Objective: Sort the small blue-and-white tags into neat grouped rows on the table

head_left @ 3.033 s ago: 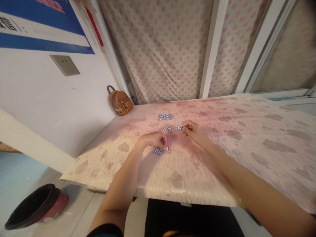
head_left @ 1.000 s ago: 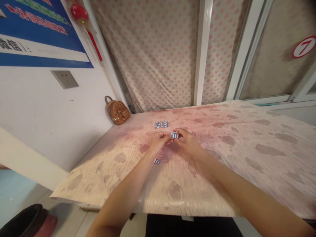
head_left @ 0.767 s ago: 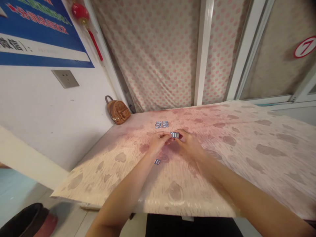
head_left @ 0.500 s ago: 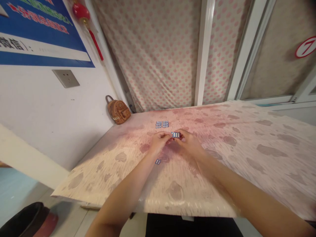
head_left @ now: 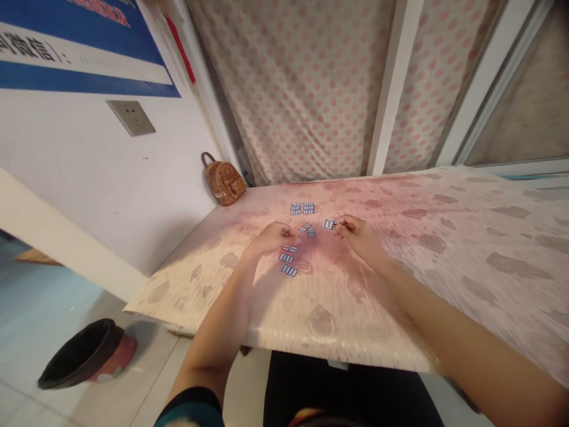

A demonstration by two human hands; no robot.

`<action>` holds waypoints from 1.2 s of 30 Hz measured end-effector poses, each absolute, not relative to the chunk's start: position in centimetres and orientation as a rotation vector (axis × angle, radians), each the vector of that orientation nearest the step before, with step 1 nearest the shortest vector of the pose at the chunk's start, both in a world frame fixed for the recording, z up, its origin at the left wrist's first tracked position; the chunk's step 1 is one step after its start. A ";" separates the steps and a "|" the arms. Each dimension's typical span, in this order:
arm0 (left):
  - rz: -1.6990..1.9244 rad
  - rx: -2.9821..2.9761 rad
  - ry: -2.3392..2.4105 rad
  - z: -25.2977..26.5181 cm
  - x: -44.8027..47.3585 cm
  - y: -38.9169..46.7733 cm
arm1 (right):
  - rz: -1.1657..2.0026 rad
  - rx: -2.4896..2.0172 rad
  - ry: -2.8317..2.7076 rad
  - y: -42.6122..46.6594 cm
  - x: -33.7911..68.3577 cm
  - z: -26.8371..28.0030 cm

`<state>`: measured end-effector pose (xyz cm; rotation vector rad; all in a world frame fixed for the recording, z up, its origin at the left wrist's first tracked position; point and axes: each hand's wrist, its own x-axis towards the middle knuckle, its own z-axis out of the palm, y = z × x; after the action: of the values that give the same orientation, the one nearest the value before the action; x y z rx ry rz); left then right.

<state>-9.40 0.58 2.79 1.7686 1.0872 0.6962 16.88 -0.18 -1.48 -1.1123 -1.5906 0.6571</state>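
Note:
Small white rectangular pieces with blue edges lie about my hands on the patterned tablecloth; their exact kind is too small to tell. Between finger and thumb, my right hand (head_left: 354, 232) pinches a few small pieces (head_left: 329, 225) by one end. My left hand (head_left: 276, 236) is closed with its fingers curled, and whatever it may hold is hidden. Between the hands rest two slanted groups of pieces (head_left: 310, 233). Nearer to me, below my left hand, several pieces (head_left: 288, 270) form short rows. Beyond the hands, two neat blocks of pieces (head_left: 308, 208) sit side by side.
A brown mini backpack (head_left: 226, 182) stands at the table's far left corner against the wall. The tablecloth (head_left: 320, 323) hangs over the near edge. On the floor at the left is a dark-rimmed bin (head_left: 89, 353). A dotted curtain (head_left: 293, 89) hangs behind.
My hands have moved apart from the shared stack, the right one keeping a few pieces. More pieces now lie on the cloth between and below the hands. The view has shifted downward.

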 end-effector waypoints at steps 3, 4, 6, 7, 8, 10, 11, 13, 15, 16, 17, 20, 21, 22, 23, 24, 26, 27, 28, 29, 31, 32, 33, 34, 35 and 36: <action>0.462 1.908 1.038 2.5 -10.9 -1.4 | 0.660 -1.124 -1.580 -0.1 16.8 -1.6; 0.409 1.949 1.027 2.5 -11.1 -2.2 | 0.661 -1.111 -1.578 -0.1 16.7 -1.6; 0.360 2.024 1.024 2.4 -11.3 -3.4 | 0.668 -1.075 -1.581 -0.1 16.6 -1.6; 0.356 2.060 1.033 2.4 -11.2 -3.8 | 0.671 -1.062 -1.586 -0.2 16.5 -1.5; 0.358 2.091 1.046 2.4 -11.2 -4.1 | 0.675 -1.053 -1.592 -0.2 16.5 -1.4; 0.347 2.139 1.075 2.4 -11.1 -4.3 | 0.682 -1.049 -1.597 -0.3 16.5 -1.2; 0.336 2.149 1.091 2.3 -11.0 -4.2 | 0.684 -1.052 -1.595 -0.3 16.5 -1.2; 0.319 2.152 1.125 2.2 -10.9 -4.1 | 0.684 -1.059 -1.588 -0.4 16.5 -1.1; 0.337 2.144 1.173 2.3 -10.8 -3.9 | 0.681 -1.062 -1.587 -0.4 16.5 -1.1; 0.361 2.136 1.190 2.5 -10.5 -3.7 | 0.679 -1.058 -1.587 -0.4 16.5 -1.2; 0.400 2.121 1.194 2.9 -10.2 -3.4 | 0.679 -1.051 -1.588 -0.4 16.4 -1.2; 0.590 2.008 1.153 4.3 -8.2 -2.1 | 0.699 -1.032 -1.588 -0.4 16.3 -1.4; 0.671 1.959 1.133 4.7 -7.2 -1.4 | 0.709 -1.029 -1.588 -0.4 16.2 -1.4; 0.757 1.914 1.119 5.0 -6.2 -0.7 | 0.717 -1.030 -1.589 -0.4 16.2 -1.4; 0.826 1.885 1.098 5.2 -5.2 -0.1 | 0.723 -1.032 -1.587 -0.4 16.3 -1.3; 0.885 1.866 1.075 5.2 -4.2 0.6 | 0.726 -1.034 -1.583 -0.4 16.3 -1.3; 0.958 1.838 1.025 5.0 -2.6 1.5 | 0.736 -1.037 -1.572 -0.3 16.5 -1.2; 0.982 1.824 1.002 4.7 -2.1 1.7 | 0.748 -1.037 -1.561 -0.2 16.5 -1.2; 0.997 1.810 0.980 4.3 -1.9 1.9 | 0.762 -1.037 -1.549 -0.1 16.6 -1.2; 1.011 1.801 0.957 4.0 -1.9 1.9 | 0.774 -1.037 -1.539 0.0 16.6 -1.2; 1.032 1.799 0.920 3.4 -2.4 1.6 | 0.789 -1.039 -1.531 0.0 16.5 -1.2; 1.040 1.805 0.911 3.2 -2.8 1.5 | 0.790 -1.043 -1.530 0.0 16.5 -1.3; 1.043 1.811 0.906 3.1 -3.2 1.3 | 0.789 -1.047 -1.531 0.0 16.5 -1.3; 1.037 1.812 0.904 3.0 -3.6 1.2 | 0.791 -1.050 -1.531 -0.1 16.5 -1.4; 1.023 1.805 0.903 3.0 -3.9 1.1 | 0.794 -1.053 -1.529 -0.1 16.4 -1.4; 1.006 1.787 0.899 3.0 -4.1 1.0 | 0.797 -1.054 -1.526 -0.2 16.4 -1.4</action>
<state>-4.10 1.03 3.01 1.7869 0.8991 1.0059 16.43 -0.18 -1.41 -1.0543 -1.5262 0.7969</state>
